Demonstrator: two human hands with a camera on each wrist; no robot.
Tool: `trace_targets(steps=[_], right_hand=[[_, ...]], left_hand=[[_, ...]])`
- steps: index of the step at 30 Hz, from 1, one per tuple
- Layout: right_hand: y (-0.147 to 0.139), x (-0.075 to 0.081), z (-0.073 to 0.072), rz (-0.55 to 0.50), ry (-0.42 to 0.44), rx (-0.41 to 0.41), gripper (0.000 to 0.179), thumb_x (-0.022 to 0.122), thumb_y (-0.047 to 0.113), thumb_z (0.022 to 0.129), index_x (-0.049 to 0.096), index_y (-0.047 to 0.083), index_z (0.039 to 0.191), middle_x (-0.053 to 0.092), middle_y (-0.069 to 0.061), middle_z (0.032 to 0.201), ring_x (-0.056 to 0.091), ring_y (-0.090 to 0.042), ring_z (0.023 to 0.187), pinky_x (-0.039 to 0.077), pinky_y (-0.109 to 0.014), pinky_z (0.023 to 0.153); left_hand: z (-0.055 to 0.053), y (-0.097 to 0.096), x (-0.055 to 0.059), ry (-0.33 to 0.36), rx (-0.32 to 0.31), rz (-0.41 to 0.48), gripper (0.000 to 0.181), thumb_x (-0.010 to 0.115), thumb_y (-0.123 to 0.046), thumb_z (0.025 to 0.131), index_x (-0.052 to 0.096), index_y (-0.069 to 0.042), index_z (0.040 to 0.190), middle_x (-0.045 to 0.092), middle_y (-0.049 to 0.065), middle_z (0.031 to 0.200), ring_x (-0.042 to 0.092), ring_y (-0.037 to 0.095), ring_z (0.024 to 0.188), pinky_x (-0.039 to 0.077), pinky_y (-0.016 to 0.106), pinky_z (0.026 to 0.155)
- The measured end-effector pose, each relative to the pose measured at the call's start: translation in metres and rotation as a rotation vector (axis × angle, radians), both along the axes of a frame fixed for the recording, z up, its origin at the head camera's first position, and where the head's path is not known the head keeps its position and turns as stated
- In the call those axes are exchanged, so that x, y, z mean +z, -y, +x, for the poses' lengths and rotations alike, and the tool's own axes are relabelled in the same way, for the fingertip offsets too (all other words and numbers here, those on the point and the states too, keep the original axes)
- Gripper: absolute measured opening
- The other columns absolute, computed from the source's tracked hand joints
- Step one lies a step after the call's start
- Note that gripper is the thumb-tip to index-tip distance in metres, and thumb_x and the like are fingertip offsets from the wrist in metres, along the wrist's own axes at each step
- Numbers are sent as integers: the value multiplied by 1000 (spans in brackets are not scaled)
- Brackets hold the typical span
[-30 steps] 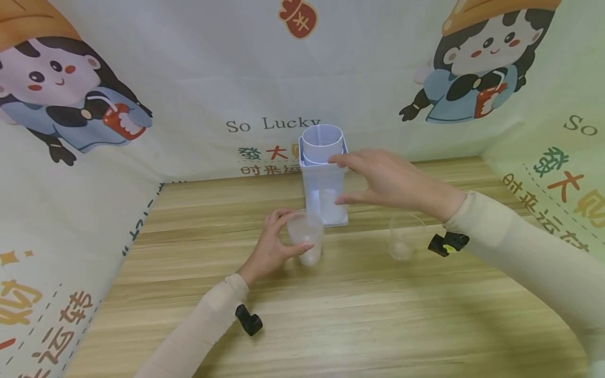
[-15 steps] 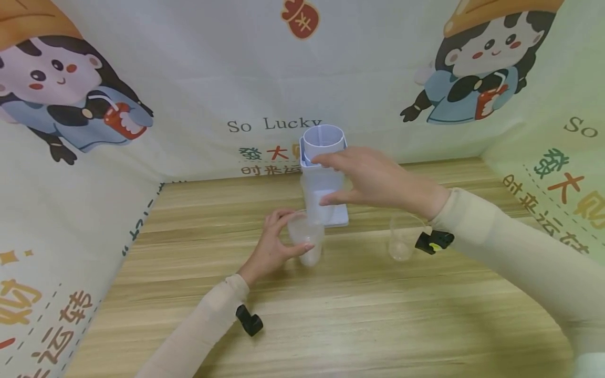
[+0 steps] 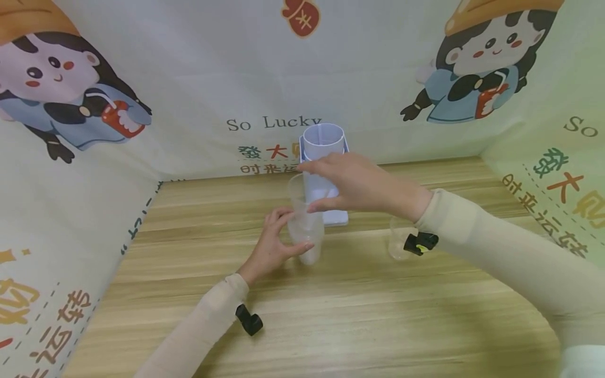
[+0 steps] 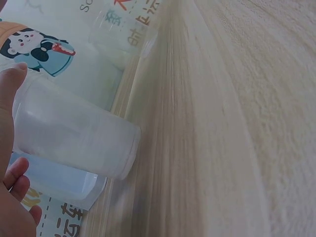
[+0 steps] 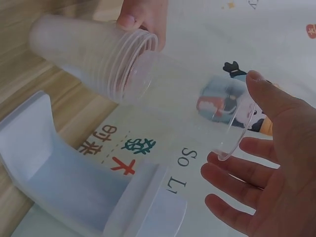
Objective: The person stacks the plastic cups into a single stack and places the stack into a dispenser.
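A stack of clear plastic cups (image 5: 84,54) stands upright on the wooden table, several rims nested together. My left hand (image 3: 274,244) grips it around the upper part, thumb on the near side. Over the stack, my right hand (image 3: 354,184) holds a single clear plastic cup (image 5: 173,94) near its rim, between thumb and fingers. In the right wrist view the base of this cup sits at the mouth of the stack, and its body is lined up with the cups below. Right behind the hands stands a pale lavender cup dispenser (image 3: 323,142) with a round open tube.
Another clear cup (image 3: 399,241) stands on the table (image 3: 359,304) to the right, partly behind the right wrist's black camera (image 3: 420,243). A printed cloth backdrop (image 3: 203,68) rises behind the dispenser and along both sides.
My right hand has moved left with the single cup, from in front of the dispenser to over the stack. My left hand and the stack have stayed in place.
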State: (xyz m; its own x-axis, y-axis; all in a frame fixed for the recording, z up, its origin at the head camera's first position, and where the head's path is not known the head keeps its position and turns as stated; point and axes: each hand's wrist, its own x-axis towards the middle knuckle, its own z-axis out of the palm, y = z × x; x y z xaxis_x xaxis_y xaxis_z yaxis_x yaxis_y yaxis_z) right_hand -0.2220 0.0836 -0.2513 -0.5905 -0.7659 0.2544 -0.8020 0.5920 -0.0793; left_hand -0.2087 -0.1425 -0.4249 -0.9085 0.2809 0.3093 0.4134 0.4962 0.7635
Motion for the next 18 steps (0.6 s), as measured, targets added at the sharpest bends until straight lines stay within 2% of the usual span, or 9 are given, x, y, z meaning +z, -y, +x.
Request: trace_targets(steps=[5, 13, 18], right_hand=[[5, -7, 0, 27, 16, 1, 73, 71, 55, 84, 50, 16, 143, 66, -10, 130, 64, -30, 111, 54, -47, 89], [8, -22, 0, 40, 56, 12, 74, 71, 55, 85, 49, 15, 144, 58, -10, 143, 56, -31, 130, 47, -48, 107], [10, -34, -1, 54, 88, 14, 75, 70, 54, 85, 48, 14, 145, 60, -12, 139, 57, -30, 128, 47, -47, 107]], left_hand=[[0, 0, -2, -2, -1, 2, 65, 88, -25, 74, 60, -11, 131, 46, 10, 137, 35, 31, 132, 30, 59, 113], [0, 0, -3, -6, -12, 13, 62, 87, -24, 75, 61, -17, 130, 47, 8, 135, 36, 30, 130, 34, 58, 108], [-2, 0, -3, -18, -18, 12, 64, 87, -25, 75, 60, -20, 132, 48, 8, 134, 35, 29, 131, 32, 57, 109]])
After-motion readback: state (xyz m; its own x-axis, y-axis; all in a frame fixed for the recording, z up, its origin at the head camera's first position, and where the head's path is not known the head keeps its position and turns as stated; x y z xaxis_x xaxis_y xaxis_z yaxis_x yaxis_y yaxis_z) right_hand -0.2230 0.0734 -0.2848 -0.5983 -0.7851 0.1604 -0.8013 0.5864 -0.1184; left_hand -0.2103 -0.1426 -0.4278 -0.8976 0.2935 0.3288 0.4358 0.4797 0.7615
